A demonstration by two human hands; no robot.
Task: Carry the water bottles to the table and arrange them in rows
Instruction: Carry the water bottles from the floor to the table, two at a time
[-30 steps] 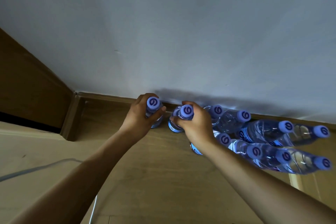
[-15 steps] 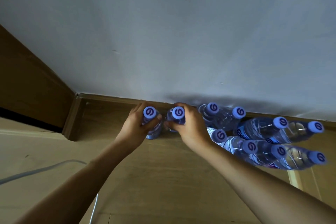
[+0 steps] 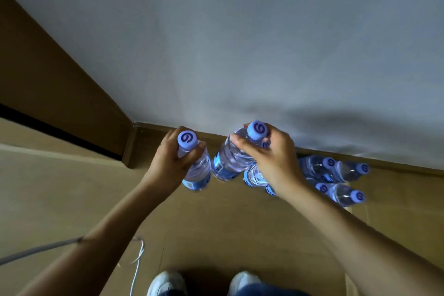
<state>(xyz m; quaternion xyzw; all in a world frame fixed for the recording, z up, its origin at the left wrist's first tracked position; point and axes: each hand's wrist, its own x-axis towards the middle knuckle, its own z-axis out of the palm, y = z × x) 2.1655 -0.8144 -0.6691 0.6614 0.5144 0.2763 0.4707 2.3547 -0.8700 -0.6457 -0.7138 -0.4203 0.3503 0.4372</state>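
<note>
Left hand (image 3: 169, 163) wrapped round the neck and shoulder of one water bottle (image 3: 195, 170), fingers curled just under its purple cap (image 3: 187, 139), cap poking up above the fist, body hanging down below toward the wooden floor (image 3: 72, 199). Whether its base touches the floor: cannot tell.

Right hand (image 3: 274, 158) clamped over the top of a second bottle (image 3: 229, 158), thumb lying across its shoulder, fingers curled behind its cap (image 3: 257, 130). Tilted, cap leaning right and away, base pointing down and left, just beside the left-hand bottle but apart from it. A further cap partly hidden under the right fingers; whether gripped as well: cannot tell.

Behind and right of the right wrist, a cluster of remaining bottles (image 3: 336, 180) standing on the floor against the skirting board (image 3: 396, 167), below the grey wall (image 3: 240, 43). Two more bottle bases peeking out under the right hand.

At bottom, two white shoes (image 3: 165, 283) side by side. White cable (image 3: 138, 262) trailing over the floor beside the left forearm. Brown wooden panel (image 3: 48, 74) at far left.
</note>
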